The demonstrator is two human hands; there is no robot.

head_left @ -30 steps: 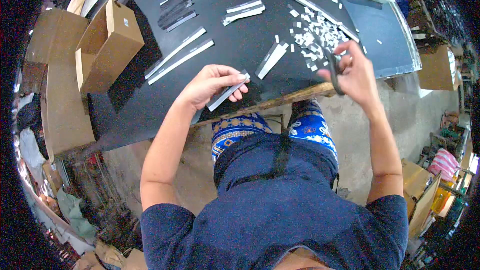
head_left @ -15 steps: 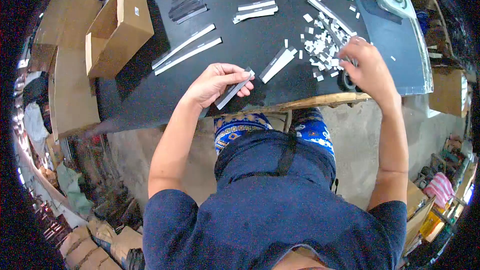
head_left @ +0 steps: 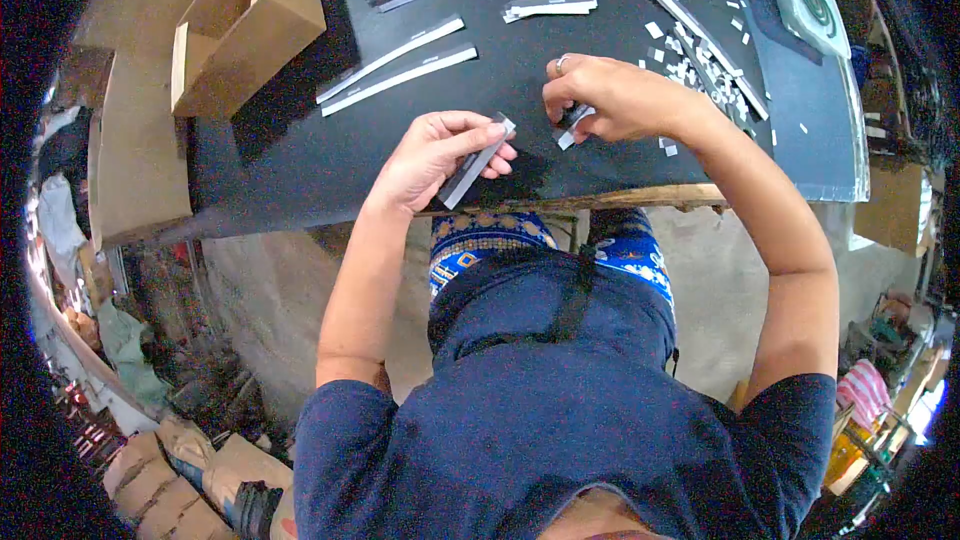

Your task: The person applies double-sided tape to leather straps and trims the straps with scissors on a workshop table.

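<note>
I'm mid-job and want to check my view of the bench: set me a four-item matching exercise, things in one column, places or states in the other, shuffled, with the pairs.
Things:
1. Left hand
2. Right hand
3. Open cardboard box
4. Small white pieces

Places or states:
A. Scattered on the right part of the table, as pictured
B. Wearing a ring on one finger
C. Holding a grey strip between thumb and fingers, by the near edge
D. At the picture's upper left

Pairs: 1-C; 2-B; 3-D; 4-A
</note>
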